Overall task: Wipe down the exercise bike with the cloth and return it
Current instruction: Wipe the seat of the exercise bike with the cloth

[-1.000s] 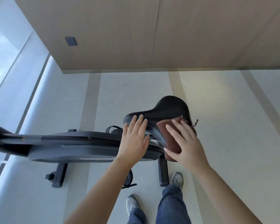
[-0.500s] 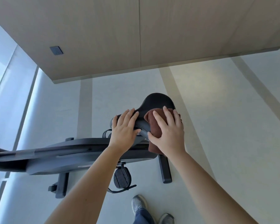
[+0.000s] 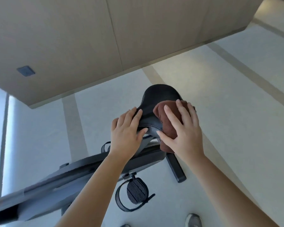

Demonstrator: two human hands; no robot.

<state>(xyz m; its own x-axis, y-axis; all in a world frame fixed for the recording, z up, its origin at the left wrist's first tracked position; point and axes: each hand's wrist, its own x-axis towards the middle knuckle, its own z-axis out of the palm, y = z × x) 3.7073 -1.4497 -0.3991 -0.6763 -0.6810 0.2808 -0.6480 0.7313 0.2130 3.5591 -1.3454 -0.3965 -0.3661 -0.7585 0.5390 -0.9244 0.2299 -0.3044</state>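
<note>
Here, at the bottom edge of the frame, a grey shoe (image 3: 193,220) stands on the pale floor (image 3: 236,112), and above it the pedal (image 3: 136,190) hangs below the exercise bike (image 3: 72,181) frame. At mid-frame the left hand (image 3: 126,133) lies spread and flat on the nose of the black saddle (image 3: 159,99), thumb curled under its edge, steadying it. The right hand (image 3: 182,130), fingers extended and slightly splayed, presses the brown cloth (image 3: 164,122) against the saddle's right flank, pinning rather than clutching it. To wipe well, I judge, keep the palm pressure even, follow the stitched seam, and brace with the left hand.
</note>
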